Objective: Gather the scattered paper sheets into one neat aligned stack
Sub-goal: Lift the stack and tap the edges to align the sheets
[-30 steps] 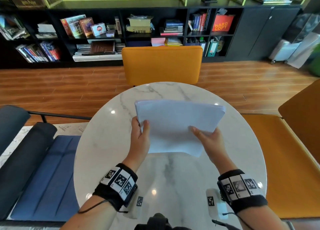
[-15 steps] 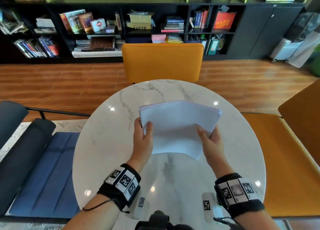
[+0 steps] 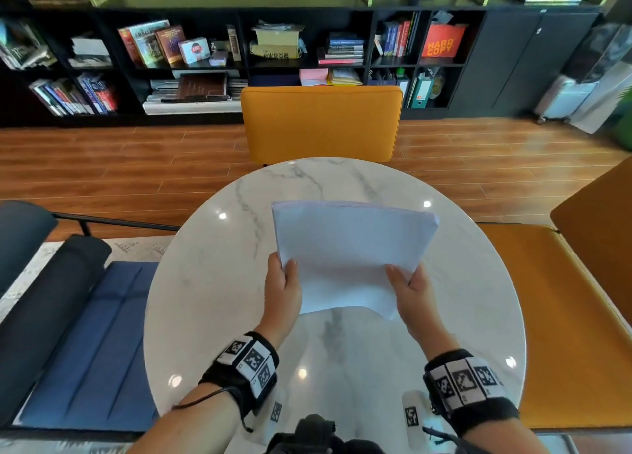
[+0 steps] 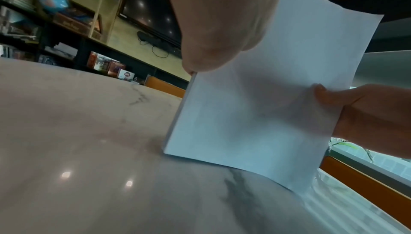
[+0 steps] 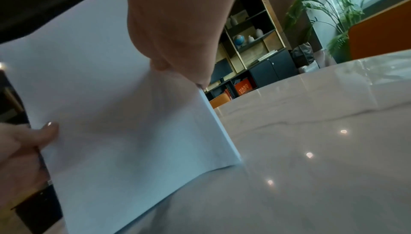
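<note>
A stack of white paper sheets (image 3: 349, 248) stands tilted over the middle of the round marble table (image 3: 212, 316). Its far edges look nearly flush. My left hand (image 3: 285, 282) grips the stack's left side, thumb on top. On the right side my right hand (image 3: 405, 282) holds it the same way. In the left wrist view the stack (image 4: 255, 114) hangs below my left hand (image 4: 218, 27), and its lower corner seems to touch the table. In the right wrist view the sheets (image 5: 122, 114) sit under my right hand (image 5: 177, 27).
An orange chair (image 3: 321, 121) stands at the table's far side and an orange bench (image 3: 564, 316) on the right. A dark blue seat (image 3: 85, 334) is on the left. Black bookshelves (image 3: 205, 60) line the back wall.
Both hands have slid a little nearer along the stack's sides. The sheets' far edge looks more even than a second ago.
</note>
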Demonstrator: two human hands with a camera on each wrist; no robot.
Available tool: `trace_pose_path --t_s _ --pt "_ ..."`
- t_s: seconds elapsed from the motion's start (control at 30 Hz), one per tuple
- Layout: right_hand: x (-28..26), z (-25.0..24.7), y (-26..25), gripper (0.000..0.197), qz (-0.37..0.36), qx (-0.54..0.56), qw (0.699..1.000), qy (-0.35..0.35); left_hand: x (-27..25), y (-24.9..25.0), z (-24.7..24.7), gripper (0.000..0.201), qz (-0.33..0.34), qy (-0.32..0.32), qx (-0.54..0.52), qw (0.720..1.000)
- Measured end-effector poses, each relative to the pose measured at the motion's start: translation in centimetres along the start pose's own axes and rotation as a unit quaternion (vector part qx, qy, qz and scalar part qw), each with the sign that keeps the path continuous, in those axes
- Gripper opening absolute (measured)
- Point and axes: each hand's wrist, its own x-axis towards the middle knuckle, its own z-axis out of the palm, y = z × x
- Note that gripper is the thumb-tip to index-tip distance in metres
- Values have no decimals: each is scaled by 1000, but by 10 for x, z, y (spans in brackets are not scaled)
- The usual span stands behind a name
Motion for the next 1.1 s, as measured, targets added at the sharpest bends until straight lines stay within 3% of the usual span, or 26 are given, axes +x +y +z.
trace_pose_path --t_s 0.1,0.17,0.3,0.37,0.43,0.5,0.53,0.57,0.63,0.73,0.8,0.9,1.0,1.1 --pt "5 -4 -8 19 -12 -35 999 -1 9 8 -3 13 47 48 44 997" --pt "9 -8 -19 27 -20 -60 998 22 18 18 -6 14 100 56 87 990" --pt "16 -22 -47 96 -95 -139 980 101 33 47 -15 13 254 14 190 948" --pt "12 -24 -70 107 -173 -169 967 83 38 60 -16 11 327 -25 245 912" --pt "8 -20 -90 97 -201 -166 965 3 40 70 -12 22 369 -53 307 876" --pt "8 -17 -97 55 -173 -142 972 -77 38 77 -8 27 382 -60 354 851" --pt "8 -15 -98 32 -155 -129 975 -98 37 79 -7 24 386 -63 363 846" --pt "9 -14 -97 20 -144 -117 977 -103 37 82 -9 17 386 -68 364 845" --pt "12 -12 -89 22 -126 -88 982 -107 41 84 -17 8 366 -78 360 855" --pt "14 -20 -76 12 -56 -51 994 -81 50 75 -43 24 285 -75 361 885" --pt "16 -28 -67 14 -17 -34 997 -68 55 64 -63 25 187 -65 312 929" --pt "16 -33 -61 18 7 -15 997 -70 57 45 -76 22 28 -81 147 985" --pt "15 -30 -61 13 17 7 997 -72 51 35 -69 31 -56 -74 -24 995" --pt "16 -28 -59 14 2 10 998 -65 41 37 -52 17 -42 -26 -64 997"
